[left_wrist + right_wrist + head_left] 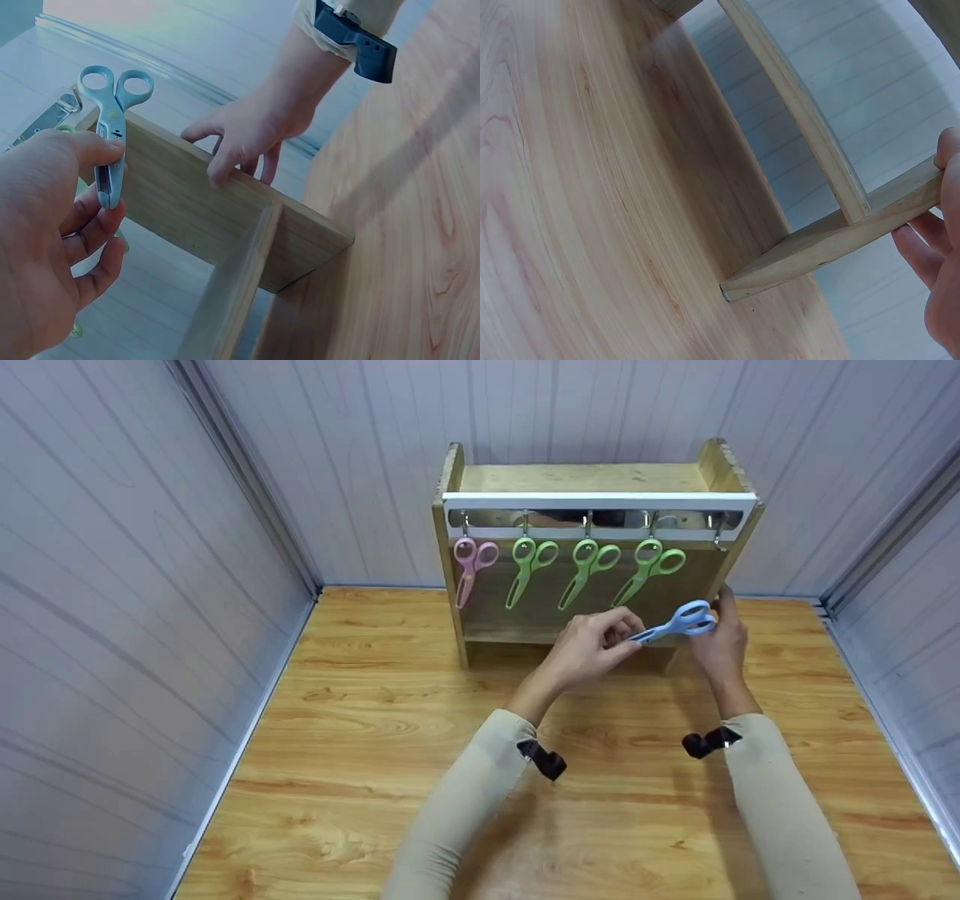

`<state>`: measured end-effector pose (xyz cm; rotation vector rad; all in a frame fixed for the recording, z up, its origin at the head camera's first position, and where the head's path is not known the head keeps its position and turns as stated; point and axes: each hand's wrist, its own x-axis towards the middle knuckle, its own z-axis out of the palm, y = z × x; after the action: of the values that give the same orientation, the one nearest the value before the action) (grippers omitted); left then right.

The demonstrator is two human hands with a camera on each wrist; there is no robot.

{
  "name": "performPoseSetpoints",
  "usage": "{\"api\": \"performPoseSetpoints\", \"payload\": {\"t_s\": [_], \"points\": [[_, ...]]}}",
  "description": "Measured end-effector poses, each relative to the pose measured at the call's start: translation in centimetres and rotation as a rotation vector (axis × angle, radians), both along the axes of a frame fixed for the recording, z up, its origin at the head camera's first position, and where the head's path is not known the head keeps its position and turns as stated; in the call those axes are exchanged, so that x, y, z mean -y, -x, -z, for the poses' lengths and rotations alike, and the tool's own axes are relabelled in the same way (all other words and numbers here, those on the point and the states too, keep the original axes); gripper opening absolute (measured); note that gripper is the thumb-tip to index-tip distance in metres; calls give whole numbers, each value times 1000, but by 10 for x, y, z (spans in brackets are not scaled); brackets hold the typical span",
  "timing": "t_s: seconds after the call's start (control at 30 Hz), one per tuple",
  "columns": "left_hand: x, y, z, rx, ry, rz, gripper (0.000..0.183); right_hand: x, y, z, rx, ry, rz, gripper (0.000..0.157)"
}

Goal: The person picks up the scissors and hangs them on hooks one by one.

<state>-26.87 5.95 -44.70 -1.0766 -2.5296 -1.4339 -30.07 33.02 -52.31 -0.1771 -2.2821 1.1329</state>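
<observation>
Blue scissors (pixel 681 621) are pinched by the blade end between the thumb and fingers of my left hand (pixel 592 647), handle loops pointing up and to the right. In the left wrist view the scissors (pixel 111 142) are closed. My right hand (pixel 721 641) grips the right side board of a wooden rack (pixel 592 630), thumb on one face and fingers on the other, as the right wrist view shows. On the rack's hook rail (pixel 570 501) hang pink scissors (pixel 466 566) at the left, then green scissors (pixel 525 566) on each of three hooks. The rightmost hook (pixel 720 542) holds nothing.
The rack stands on a wood-grain table (pixel 360 780) close to the back wall (pixel 375 472). Panelled walls rise on the left and right too. A lower shelf (pixel 232 292) runs between the rack's side boards.
</observation>
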Motion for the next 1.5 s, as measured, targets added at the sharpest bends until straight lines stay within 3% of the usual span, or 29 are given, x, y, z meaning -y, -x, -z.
{"api": "performPoseSetpoints", "payload": {"t_s": [0.5,0.83,1.5], "points": [[-9,5,-11,17,-33,7,16,1,0,-2,41,23,10,64],[-17,7,-21,-2,-44,21,17,6,-1,-4,74,23,45,33],[-29,13,-33,19,-118,2,19,3,-1,-7,74,51,-29,48]]}}
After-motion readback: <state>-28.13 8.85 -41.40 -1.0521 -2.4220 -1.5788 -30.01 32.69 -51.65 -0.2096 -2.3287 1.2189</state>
